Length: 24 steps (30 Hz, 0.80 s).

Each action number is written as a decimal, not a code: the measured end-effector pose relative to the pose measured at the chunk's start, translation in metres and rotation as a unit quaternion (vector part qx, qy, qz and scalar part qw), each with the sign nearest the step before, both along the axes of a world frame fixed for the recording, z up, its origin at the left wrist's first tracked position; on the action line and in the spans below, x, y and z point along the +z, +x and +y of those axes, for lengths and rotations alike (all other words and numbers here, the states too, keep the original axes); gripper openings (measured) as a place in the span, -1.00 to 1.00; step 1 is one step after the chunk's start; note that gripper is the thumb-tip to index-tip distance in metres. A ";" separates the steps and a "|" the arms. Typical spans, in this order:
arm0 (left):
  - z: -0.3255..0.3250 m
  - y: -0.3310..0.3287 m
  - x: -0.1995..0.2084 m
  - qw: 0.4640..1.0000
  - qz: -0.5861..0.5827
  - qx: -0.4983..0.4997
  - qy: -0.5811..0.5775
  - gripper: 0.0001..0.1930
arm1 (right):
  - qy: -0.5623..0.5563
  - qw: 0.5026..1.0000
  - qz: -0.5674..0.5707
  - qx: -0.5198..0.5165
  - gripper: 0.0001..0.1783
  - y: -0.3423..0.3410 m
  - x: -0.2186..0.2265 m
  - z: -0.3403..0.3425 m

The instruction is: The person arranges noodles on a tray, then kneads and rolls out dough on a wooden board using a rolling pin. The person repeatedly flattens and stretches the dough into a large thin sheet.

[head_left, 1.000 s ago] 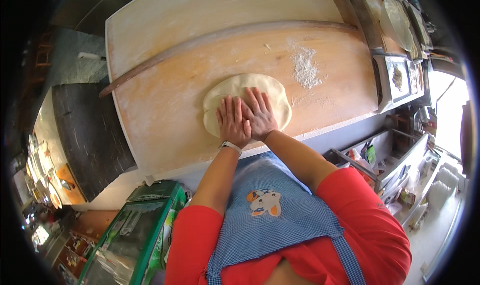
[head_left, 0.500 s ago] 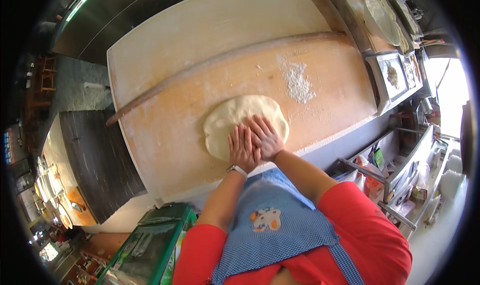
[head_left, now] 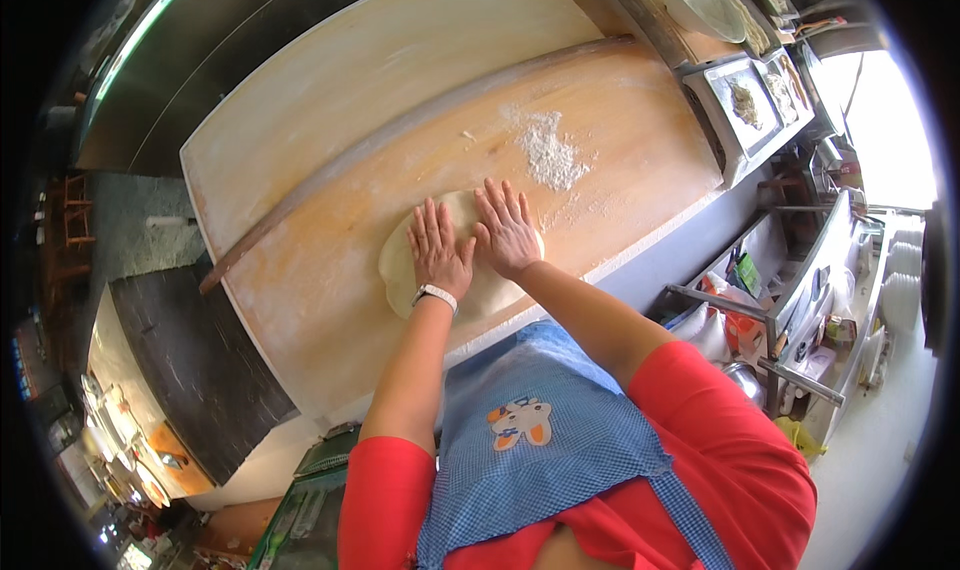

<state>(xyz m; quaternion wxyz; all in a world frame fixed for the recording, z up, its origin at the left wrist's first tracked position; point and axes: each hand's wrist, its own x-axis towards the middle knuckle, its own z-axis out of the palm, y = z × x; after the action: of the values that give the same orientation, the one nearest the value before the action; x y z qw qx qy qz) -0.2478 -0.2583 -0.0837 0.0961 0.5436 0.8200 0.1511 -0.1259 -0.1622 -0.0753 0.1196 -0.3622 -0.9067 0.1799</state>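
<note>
Both hands have come apart since half a second ago: then one lapped the other on the near part of the dough, and now they lie side by side farther up it. The left hand (head_left: 440, 252) is flat, its fingers straight and nearly together, its thumb pointing toward the other thumb. The right hand (head_left: 508, 232) is flat too, fingers slightly spread. Each is fully opened out, palm down on the dough, and grips nothing.

The round, pale slab of dough (head_left: 485, 290) lies on the wooden desk (head_left: 640, 120) near its front edge, just before the person's blue checked apron (head_left: 580, 480). A white-banded wristwatch (head_left: 437, 293) circles the left wrist.

Beyond the dough, a long wooden rolling pin (head_left: 385, 135) lies across the desk, well apart from the hands. A scattered heap of white flour (head_left: 550, 155) sits beyond the right hand, between dough and pin. Past the desk's right end are a metal tray (head_left: 740, 105) with dark food in it and a large round bowl (head_left: 705, 5).
</note>
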 end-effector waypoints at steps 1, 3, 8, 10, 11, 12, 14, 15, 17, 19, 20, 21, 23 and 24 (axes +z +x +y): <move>0.003 0.001 -0.001 1.000 -0.004 -0.004 0.005 -0.19 | 0.008 0.999 -0.028 -0.031 -0.35 -0.006 -0.003 0.008; 0.002 0.002 -0.005 1.000 -0.009 -0.010 0.014 -0.18 | -0.019 0.999 -0.037 -0.005 -0.33 -0.003 -0.006 0.012; 0.006 -0.004 0.002 0.999 -0.008 -0.032 0.009 -0.17 | -0.031 0.999 -0.025 0.013 -0.34 -0.006 -0.005 0.020; 0.007 -0.005 0.004 1.000 -0.001 -0.029 -0.001 -0.16 | -0.019 0.999 -0.023 0.012 -0.35 -0.008 -0.008 0.021; 0.009 -0.005 0.004 1.000 0.002 -0.027 -0.006 -0.15 | -0.014 1.000 -0.021 0.012 -0.35 -0.008 -0.010 0.022; 0.010 -0.006 0.004 1.000 0.001 -0.023 -0.011 -0.15 | -0.015 1.000 -0.015 0.010 -0.36 -0.010 -0.010 0.023; 0.014 -0.006 0.004 1.000 0.002 -0.029 0.001 -0.17 | -0.023 1.000 0.001 0.001 -0.38 -0.010 -0.013 0.024; 0.010 -0.010 0.001 1.000 0.004 -0.023 0.009 -0.18 | -0.026 1.000 0.011 0.004 -0.38 -0.013 -0.015 0.023; 0.000 -0.009 0.002 0.999 -0.007 -0.045 -0.009 -0.18 | -0.055 0.997 0.050 -0.004 -0.44 -0.002 -0.015 0.029; -0.039 0.003 -0.003 0.997 -0.021 -0.069 -0.018 -0.17 | -0.149 0.984 0.098 -0.012 -0.48 0.023 -0.018 0.037; -0.066 0.014 -0.003 0.996 -0.033 -0.081 -0.029 -0.15 | -0.142 0.983 0.087 -0.074 -0.53 0.039 -0.019 0.032; -0.089 0.027 -0.004 0.997 -0.038 -0.070 -0.017 -0.15 | -0.132 0.979 0.079 -0.136 -0.58 0.053 -0.018 0.027; -0.126 0.054 -0.009 0.997 -0.053 -0.059 0.004 -0.14 | -0.237 0.947 0.048 -0.213 -0.60 0.090 -0.037 0.024; -0.141 0.063 -0.011 0.997 -0.061 -0.053 0.011 -0.13 | -0.291 0.924 0.031 -0.245 -0.58 0.093 -0.036 0.018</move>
<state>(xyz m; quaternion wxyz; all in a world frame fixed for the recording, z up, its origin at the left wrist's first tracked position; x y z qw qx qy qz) -0.1848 -0.3990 -0.0945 0.1479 0.5772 0.7810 0.1871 -0.0329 -0.1445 -0.1108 0.0776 -0.5857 -0.6936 0.4123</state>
